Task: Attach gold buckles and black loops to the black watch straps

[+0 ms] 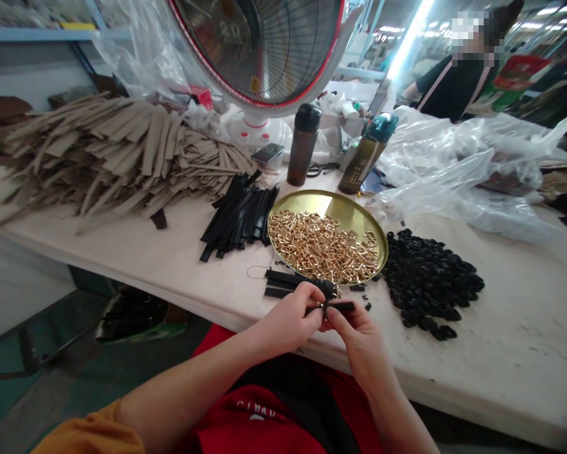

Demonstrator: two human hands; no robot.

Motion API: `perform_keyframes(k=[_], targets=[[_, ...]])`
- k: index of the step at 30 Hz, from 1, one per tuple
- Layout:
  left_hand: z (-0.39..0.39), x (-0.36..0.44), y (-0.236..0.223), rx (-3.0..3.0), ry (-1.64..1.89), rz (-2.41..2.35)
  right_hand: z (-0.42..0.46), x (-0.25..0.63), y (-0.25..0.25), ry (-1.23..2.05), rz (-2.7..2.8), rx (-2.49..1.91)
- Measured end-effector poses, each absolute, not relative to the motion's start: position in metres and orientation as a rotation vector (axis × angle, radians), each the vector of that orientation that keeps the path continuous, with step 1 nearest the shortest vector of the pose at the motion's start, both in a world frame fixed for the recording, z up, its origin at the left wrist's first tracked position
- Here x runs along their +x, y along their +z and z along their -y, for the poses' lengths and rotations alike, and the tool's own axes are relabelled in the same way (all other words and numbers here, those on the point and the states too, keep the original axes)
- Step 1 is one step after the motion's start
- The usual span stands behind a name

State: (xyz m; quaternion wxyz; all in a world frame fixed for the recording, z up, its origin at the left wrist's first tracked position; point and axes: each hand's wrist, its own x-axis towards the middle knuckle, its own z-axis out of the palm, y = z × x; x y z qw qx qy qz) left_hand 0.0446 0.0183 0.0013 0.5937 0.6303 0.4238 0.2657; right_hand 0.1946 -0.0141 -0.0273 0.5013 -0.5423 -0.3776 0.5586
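Close together at the table's front edge, my left hand (290, 318) and my right hand (359, 331) both pinch a short black strap (340, 306). A small gold buckle (323, 310) shows on it between my fingertips; how the strap passes through it is partly hidden. Just beyond my left hand lie more black strips (283, 279), with gold pieces at their right ends. Behind these, a round gold tray (382, 246) carries a heap of gold buckles (321, 246). A bundle of flat black straps (240, 217) rests left of the tray.
A pile of small black loops (429, 277) lies to the right. Beige strips (122, 151) are heaped at left. Two bottles (304, 145), a large fan (259, 50) and plastic bags (458, 170) stand behind. A person (458, 75) is at the back right.
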Motion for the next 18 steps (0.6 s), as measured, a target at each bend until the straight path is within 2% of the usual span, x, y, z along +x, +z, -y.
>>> perform_keyframes(k=[7,11,18], targets=[[-0.013,0.039,-0.002,1.284,0.518,-0.958,0.025,0.198,-0.028,1.565,0.762,-1.151],[-0.004,0.036,-0.002,1.483,0.495,-1.086,0.031,0.195,-0.033,1.686,0.8,-1.193],[0.004,0.032,0.004,1.782,0.385,-1.19,0.038,0.195,-0.035,2.07,0.645,-0.942]])
